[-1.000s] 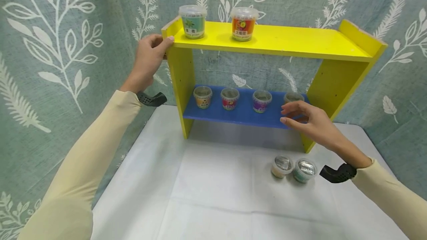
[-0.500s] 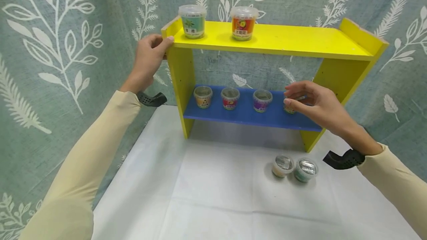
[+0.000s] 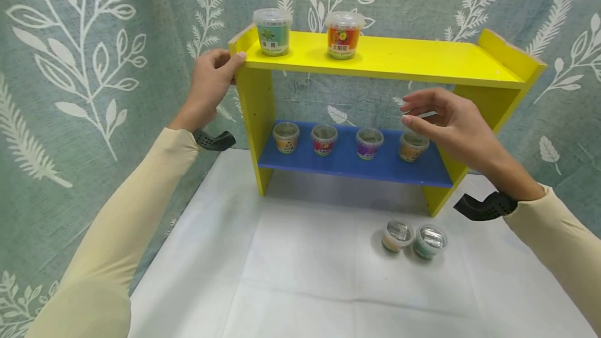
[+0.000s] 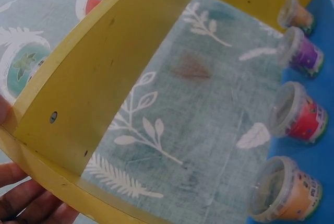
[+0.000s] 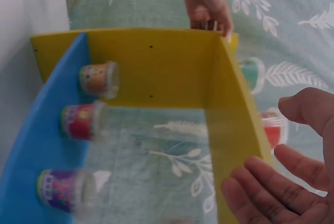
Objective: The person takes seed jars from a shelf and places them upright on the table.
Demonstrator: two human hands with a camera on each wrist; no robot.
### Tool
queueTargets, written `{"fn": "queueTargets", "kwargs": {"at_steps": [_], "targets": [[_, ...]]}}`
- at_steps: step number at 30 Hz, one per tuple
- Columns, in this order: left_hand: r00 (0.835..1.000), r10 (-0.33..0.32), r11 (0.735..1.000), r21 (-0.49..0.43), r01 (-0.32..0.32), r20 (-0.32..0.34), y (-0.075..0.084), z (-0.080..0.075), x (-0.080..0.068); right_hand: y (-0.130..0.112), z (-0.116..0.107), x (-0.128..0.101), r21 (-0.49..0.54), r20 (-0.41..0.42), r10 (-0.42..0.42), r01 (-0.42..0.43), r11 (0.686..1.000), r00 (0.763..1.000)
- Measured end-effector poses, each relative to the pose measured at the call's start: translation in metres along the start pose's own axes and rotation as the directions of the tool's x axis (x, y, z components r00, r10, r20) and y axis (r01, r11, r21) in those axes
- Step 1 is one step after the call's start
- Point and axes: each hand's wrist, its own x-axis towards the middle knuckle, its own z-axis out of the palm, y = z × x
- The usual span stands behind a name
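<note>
The left hand (image 3: pixel 208 85) grips the top corner of the yellow shelf (image 3: pixel 389 59), fingers curled round its edge. The right hand (image 3: pixel 451 124) hangs with loose, empty fingers just above the orange pot (image 3: pixel 413 146) on the blue board (image 3: pixel 349 163). A careless reach could tip this pot, or shake both pots on top.

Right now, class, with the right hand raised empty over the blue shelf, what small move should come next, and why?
Probably lower the right hand, which is open and holds nothing, to the two cups on the table. The blue shelf already carries four cups in a row, and the left hand grips the yellow rack's corner, steadying it.
</note>
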Motion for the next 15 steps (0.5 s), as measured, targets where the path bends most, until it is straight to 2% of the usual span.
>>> {"fn": "queueTargets", "kwargs": {"at_steps": [8,15], "targets": [[1.000,-0.004,1.000,-0.014,0.004,-0.009,-0.001,-0.002,-0.001,-0.016,-0.006,0.016,-0.023,-0.010,-0.036,0.035,0.999,0.999],[1.000,-0.010,1.000,-0.014,0.010,-0.006,0.000,0.000,0.000,-0.021,-0.011,0.027,-0.020,-0.018,-0.027,0.026,0.999,0.999]]}}
